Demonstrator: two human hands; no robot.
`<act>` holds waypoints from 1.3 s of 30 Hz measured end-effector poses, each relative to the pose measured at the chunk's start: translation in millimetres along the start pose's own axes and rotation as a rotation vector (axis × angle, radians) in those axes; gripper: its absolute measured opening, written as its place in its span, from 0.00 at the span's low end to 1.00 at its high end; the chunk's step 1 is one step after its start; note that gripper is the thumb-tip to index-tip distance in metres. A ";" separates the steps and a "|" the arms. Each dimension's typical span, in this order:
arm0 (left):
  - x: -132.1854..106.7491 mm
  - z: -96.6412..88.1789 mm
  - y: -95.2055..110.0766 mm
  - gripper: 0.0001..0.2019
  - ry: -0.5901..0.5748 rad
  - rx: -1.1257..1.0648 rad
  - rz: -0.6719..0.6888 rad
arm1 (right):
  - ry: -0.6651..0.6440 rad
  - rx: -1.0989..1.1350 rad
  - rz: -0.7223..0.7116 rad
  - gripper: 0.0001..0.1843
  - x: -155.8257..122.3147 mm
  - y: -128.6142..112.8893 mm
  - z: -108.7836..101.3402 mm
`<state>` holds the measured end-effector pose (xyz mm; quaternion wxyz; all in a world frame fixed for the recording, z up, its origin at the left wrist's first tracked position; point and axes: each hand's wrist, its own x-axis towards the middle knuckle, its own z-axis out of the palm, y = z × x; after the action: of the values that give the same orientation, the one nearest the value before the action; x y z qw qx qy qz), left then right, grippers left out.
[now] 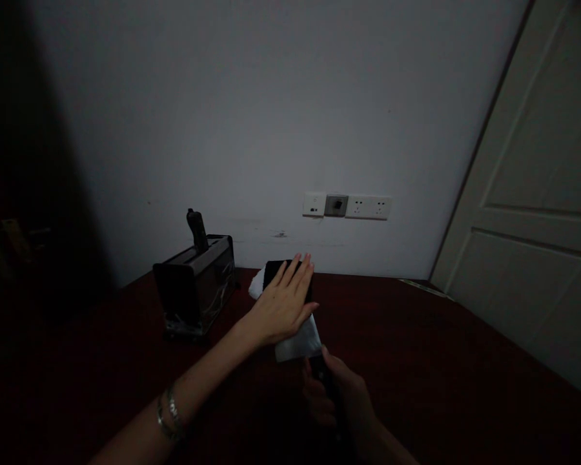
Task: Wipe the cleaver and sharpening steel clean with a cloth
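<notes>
My left hand [285,300] lies flat, fingers stretched out together, on a white cloth [297,342] and a dark rectangular blade [274,270] above the dark red table [416,349]. A bracelet sits on that wrist. Closer to me, my right hand [336,400] is closed around a dark handle [319,368] that runs toward the blade. The dim light hides where handle and blade join. The white cloth shows on both sides of my left hand.
A dark knife holder [196,284] with one black handle [197,229] sticking up stands on the table to the left of my hands. Wall sockets [347,206] sit on the white wall behind. A pale door [537,213] is at the right.
</notes>
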<state>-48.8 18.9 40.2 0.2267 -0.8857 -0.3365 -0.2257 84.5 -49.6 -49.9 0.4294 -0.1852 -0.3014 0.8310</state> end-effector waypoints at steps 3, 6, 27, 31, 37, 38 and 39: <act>-1.2 -2.4 0.6 0.32 0.032 -0.092 -0.012 | 0.019 -0.012 -0.026 0.22 -2.3 -2.3 1.6; -2.8 -4.0 6.3 0.30 0.059 -0.356 0.051 | 0.002 0.037 -0.039 0.20 -3.9 -10.3 -0.8; 0.4 -7.5 1.6 0.28 -0.077 -0.067 0.155 | -0.017 0.016 -0.083 0.21 0.6 -7.5 -3.7; -0.9 -3.6 11.4 0.27 -0.112 -0.099 0.190 | 0.032 0.014 -0.086 0.21 -1.2 -12.1 -5.9; -0.7 -2.0 24.2 0.25 -0.108 -0.146 0.193 | 0.053 -0.040 -0.130 0.21 -2.2 -15.3 -9.7; 0.4 -3.4 21.7 0.25 -0.099 -0.146 0.170 | 0.050 -0.058 -0.122 0.22 -1.9 -13.6 -9.8; 1.8 -4.9 18.1 0.25 -0.089 -0.144 0.143 | 0.050 -0.071 -0.101 0.23 -1.6 -11.3 -9.7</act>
<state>-36.2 5.0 40.5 0.1630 -0.9305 -0.2653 -0.1930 97.6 -42.5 -49.6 0.4713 -0.2058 -0.3286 0.7922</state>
